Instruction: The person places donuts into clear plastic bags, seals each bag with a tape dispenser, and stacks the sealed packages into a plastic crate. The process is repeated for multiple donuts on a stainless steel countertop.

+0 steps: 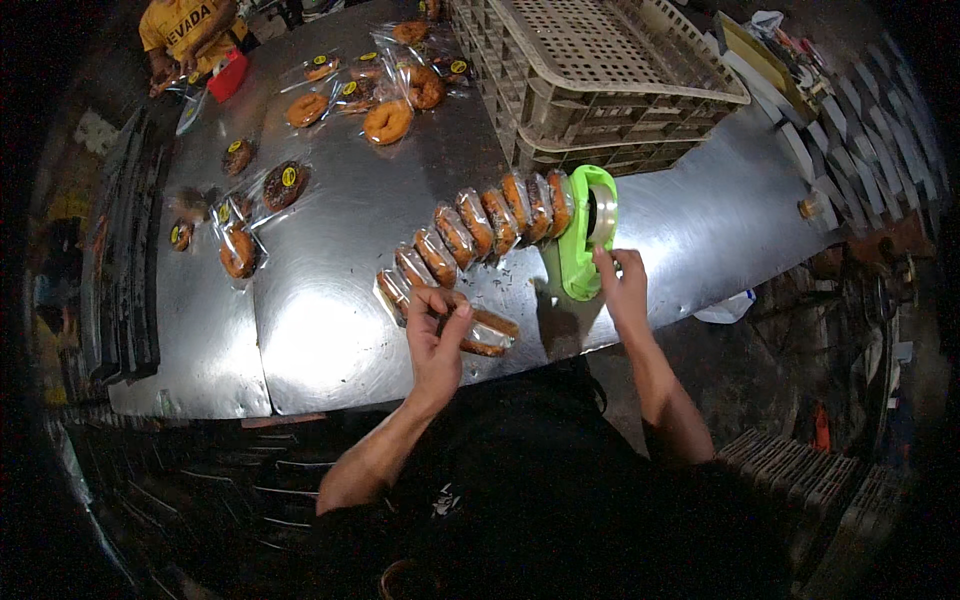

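My left hand [439, 337] pinches a doughnut in clear plastic [491, 334], held edge-on near the table's front edge. Two brown bands show with shiny film between them; whether this is one doughnut or two I cannot tell. Beyond that hand, a curved row of wrapped doughnuts [454, 236] stands on edge. The row ends against a green tape dispenser [577, 259], which carries a roll of clear tape [602, 217]. At the dispenser's near right side is my right hand [626, 285], thumb and fingers bent; any tape between them is too faint to see.
Stacked plastic crates [600, 112] stand at the back of the metal table [322, 277]. Loose doughnuts [388, 122], several bagged with yellow stickers, lie at the left and back. A person in a yellow shirt [187, 34] is at the far left, near a red tape dispenser [227, 76].
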